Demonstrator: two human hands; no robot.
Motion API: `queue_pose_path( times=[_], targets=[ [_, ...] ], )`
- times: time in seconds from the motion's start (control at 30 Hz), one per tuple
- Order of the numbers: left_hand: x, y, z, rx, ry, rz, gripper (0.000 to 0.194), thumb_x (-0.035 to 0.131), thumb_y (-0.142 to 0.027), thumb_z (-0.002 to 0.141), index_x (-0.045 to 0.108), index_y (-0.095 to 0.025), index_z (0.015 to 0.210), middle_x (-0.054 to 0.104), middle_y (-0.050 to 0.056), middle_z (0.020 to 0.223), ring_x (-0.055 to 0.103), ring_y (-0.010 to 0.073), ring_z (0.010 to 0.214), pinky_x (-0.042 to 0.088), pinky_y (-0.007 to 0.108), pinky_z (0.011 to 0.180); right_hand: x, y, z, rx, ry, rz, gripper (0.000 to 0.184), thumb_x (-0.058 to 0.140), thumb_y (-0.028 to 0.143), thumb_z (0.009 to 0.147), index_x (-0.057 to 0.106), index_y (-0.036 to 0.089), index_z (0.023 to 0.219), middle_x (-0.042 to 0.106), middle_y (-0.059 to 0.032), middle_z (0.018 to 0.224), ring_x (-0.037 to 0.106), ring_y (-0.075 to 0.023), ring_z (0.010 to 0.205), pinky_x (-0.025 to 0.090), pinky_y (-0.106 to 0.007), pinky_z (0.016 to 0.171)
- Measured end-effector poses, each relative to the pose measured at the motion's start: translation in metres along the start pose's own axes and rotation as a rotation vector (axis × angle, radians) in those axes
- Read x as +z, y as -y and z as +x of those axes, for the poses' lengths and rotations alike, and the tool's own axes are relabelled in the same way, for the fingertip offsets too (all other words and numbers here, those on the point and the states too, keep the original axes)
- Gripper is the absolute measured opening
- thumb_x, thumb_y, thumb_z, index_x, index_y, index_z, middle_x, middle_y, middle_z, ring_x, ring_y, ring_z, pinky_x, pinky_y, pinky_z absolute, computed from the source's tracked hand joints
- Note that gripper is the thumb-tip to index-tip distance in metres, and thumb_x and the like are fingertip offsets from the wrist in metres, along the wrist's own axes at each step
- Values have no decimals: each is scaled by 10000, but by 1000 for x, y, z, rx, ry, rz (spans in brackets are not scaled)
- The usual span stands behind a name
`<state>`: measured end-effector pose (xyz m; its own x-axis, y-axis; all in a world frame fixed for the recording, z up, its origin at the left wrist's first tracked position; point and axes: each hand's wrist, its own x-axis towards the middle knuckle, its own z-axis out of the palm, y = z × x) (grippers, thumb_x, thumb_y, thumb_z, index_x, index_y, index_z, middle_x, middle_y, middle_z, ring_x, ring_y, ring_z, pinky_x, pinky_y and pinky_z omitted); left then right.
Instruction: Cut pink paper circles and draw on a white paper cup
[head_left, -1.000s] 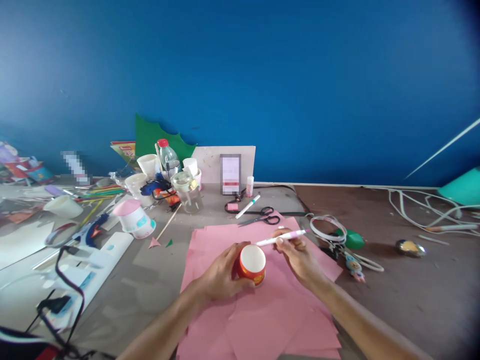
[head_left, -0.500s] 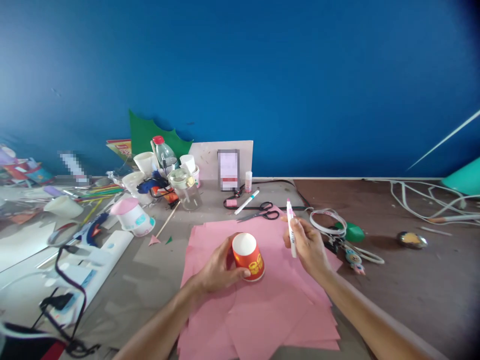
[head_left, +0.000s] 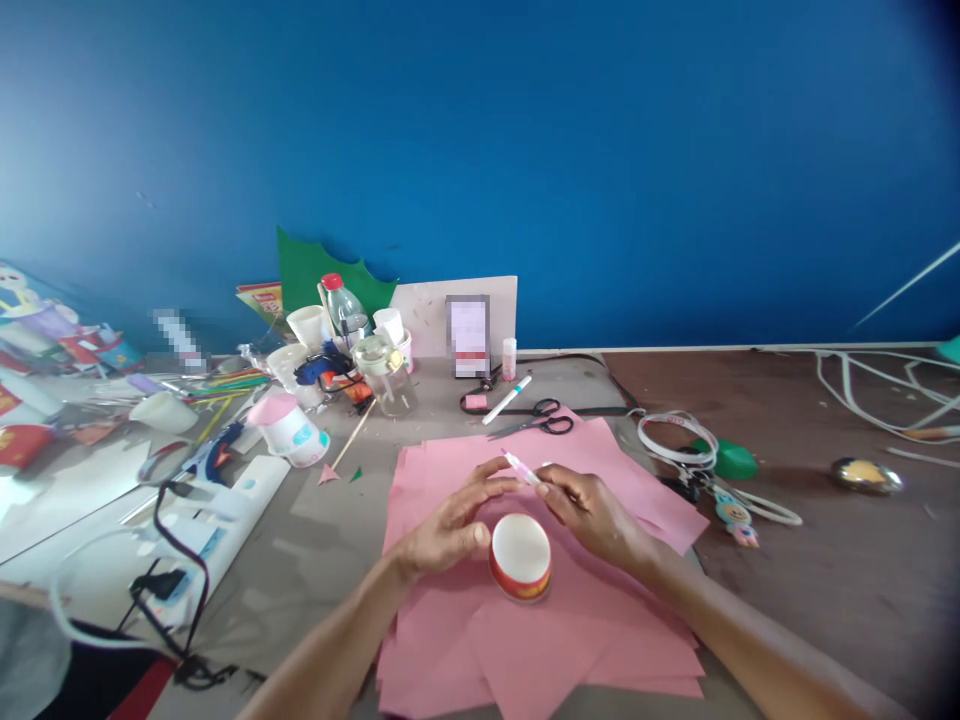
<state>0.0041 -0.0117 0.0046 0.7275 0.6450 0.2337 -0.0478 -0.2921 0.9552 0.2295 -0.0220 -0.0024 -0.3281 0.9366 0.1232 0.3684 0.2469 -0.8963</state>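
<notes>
A small red paper cup (head_left: 520,558) with a white inside stands on a stack of pink paper sheets (head_left: 555,640) in front of me. My right hand (head_left: 592,515) is closed around a pink and white marker (head_left: 523,468), whose tip points left and away from me. My left hand (head_left: 450,522) reaches over the cup's far side, with its fingertips pinched at the marker's tip end. Neither hand holds the cup; the left thumb rests close beside it.
Black scissors (head_left: 541,422) and a white pen (head_left: 506,400) lie beyond the pink sheets. Cups, a bottle (head_left: 343,310), a jar (head_left: 384,372) and a glue gun (head_left: 210,455) crowd the back left. Rings, keys and a green object (head_left: 731,460) lie right. Cables trail at left.
My right hand swung the marker down from upright to near the left hand. The left hand let go of the cup, which now stands on the paper, and moved to the marker's tip.
</notes>
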Motion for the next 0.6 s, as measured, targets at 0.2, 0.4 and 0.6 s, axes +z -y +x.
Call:
queue_pose_path(
  times=[0.2,0.4,0.6],
  targets=[
    [1,-11,1,-22,8,-23,585,435,-585,879,502,-243,1350,342,103,1501,235,335,1400,157,479,1141,5,8,1,-54,68,-105,282,426,358,948,570,194,770,606,17,705,517,-117,620,371,-226,577],
    [1,0,-2,-46,-195,-417,539,436,-552,891,571,-214,1288,398,102,1470,384,319,1315,265,471,1108,0,-1,2,-49,-93,-73,286,370,363,964,586,187,1029,653,-22,759,582,-142,637,433,-239,576],
    [2,1,-2,-87,-324,-816,557,440,-581,878,591,-206,1261,367,76,1496,513,258,1196,341,409,1076,-2,-16,4,-300,-255,-215,296,496,271,895,502,182,1177,638,-31,758,590,-168,666,488,-284,622]
  ],
)
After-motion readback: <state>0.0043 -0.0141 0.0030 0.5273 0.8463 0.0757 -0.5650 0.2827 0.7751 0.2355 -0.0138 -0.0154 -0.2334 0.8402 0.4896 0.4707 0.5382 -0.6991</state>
